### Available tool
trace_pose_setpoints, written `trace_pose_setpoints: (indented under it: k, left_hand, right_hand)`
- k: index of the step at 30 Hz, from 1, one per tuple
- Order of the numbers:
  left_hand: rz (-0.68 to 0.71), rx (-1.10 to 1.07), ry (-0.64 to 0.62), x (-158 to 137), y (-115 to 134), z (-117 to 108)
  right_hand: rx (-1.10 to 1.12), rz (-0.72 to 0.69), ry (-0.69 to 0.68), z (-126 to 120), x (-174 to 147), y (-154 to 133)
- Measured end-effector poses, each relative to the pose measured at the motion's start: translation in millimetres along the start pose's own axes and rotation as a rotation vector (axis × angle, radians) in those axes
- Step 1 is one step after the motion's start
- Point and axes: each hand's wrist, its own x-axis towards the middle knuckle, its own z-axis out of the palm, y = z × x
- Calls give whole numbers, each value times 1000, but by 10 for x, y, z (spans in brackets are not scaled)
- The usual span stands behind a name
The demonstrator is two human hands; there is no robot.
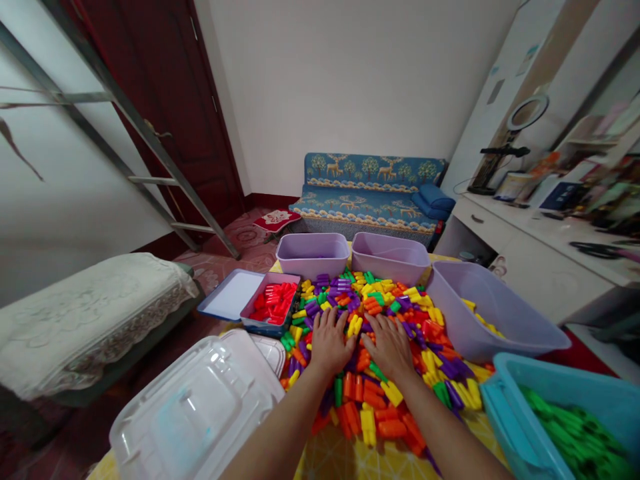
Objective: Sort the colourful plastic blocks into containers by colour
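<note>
The left hand [330, 340] and the right hand [389, 343] are laid palm down on a wide pile of glossy red, orange, yellow, green and purple plastic pieces [364, 363], fingers spread and unclenched. A ribbed yellow plastic piece [355, 325] is left between them, its long axis running away from the person.

The pile is spread over a bench covered by a yellow patterned cloth [345, 460]; a strip of this cloth is seen at the pile's near edge. The pile's far edge is closed off by two pale purple plastic bins [313, 267], its right edge by a larger pale purple bin [450, 300] with yellow pieces inside. At the near right of the pile, a turquoise plastic tub [505, 373] is filled with green pieces. Left of the pile, red pieces are held in a rectangular hinged box [245, 319], its lid opened away from the pile; nearer, a translucent plastic lid [195, 400] is placed.

The loose pieces are pointed every way; at the near edge, some orange ones are lain crosswise.

Whatever is under the palms is hidden, the tub is cut off by the frame, and the far bins' floors are mostly concealed.
</note>
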Motion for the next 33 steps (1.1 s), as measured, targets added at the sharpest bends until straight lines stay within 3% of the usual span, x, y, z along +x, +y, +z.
trace_pose_setpoints:
  k: [33]
  left_hand:
    - [2,19,-8,13,-7,9]
  right_hand:
    - [19,49,-10,-2,-19,-3]
